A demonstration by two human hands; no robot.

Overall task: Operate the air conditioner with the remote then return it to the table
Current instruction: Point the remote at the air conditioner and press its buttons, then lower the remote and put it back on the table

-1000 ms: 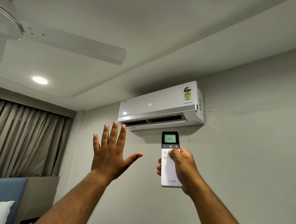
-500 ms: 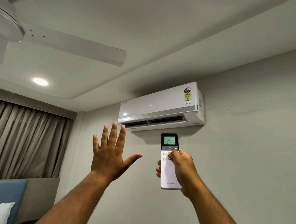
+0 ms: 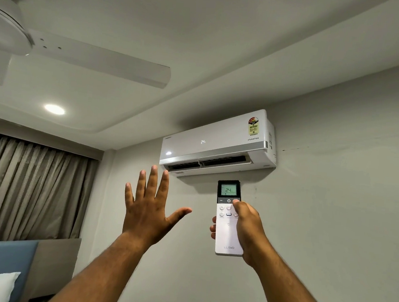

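Centre-right of frame: right hand [image 3: 247, 226] gripped remote [image 3: 227, 236], thumb shifted up from mid buttons to the plus key. Air conditioner [image 3: 219, 141] above showed 24. Left hand [image 3: 150, 209] splayed, empty. Likely adjusting temperature; return pending.

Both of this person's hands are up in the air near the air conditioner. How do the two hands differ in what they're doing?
The left hand is empty, fingers spread wide; the right hand is wrapped around the remote. The left thumb sticks out sideways, while the right thumb sits at the remote's upper buttons. Both are raised toward the air conditioner, which reads 24 like the remote's screen.
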